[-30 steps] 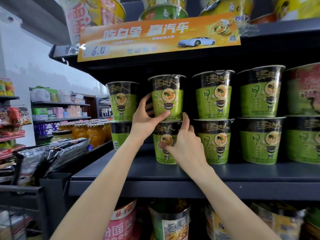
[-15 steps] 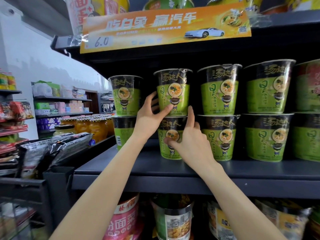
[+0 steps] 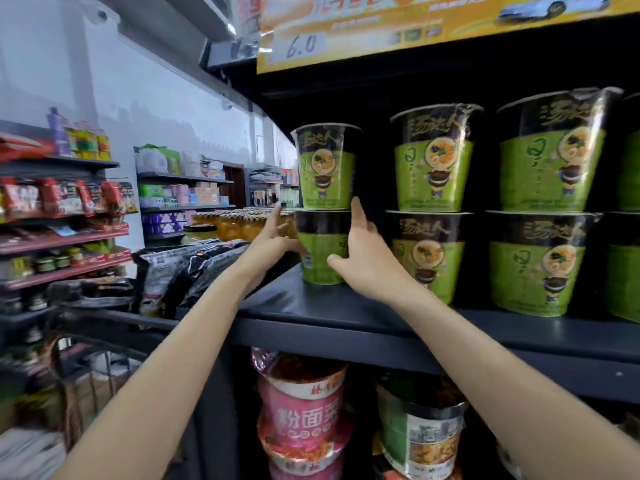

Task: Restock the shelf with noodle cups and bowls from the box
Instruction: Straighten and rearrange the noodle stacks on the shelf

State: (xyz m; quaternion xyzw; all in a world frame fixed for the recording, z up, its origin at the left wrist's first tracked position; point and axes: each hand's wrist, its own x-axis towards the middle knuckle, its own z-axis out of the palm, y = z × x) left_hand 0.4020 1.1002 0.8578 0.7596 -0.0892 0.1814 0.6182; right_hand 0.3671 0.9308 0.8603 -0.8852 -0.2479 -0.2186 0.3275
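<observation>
Green-and-black noodle cups stand in two-high stacks on the dark shelf (image 3: 346, 317). At the shelf's left end, an upper cup (image 3: 327, 168) sits on a lower cup (image 3: 318, 252). My left hand (image 3: 273, 242) presses on the lower cup's left side with fingers spread. My right hand (image 3: 369, 263) clasps its right side, thumb across the front and index finger reaching up to the upper cup's base. The neighbouring stack (image 3: 431, 202) stands just to the right, apart from my hand. No box is in view.
An orange price banner (image 3: 415, 26) hangs over the cups. Pink noodle bowls (image 3: 304, 414) and a green cup (image 3: 420, 438) fill the shelf below. Black packets (image 3: 187, 268) and orange jars (image 3: 235, 226) lie left. A wire basket (image 3: 86, 372) sits lower left.
Both hands left the second stack and moved left onto the end stack. The view has swung left and closer to the shelf.
</observation>
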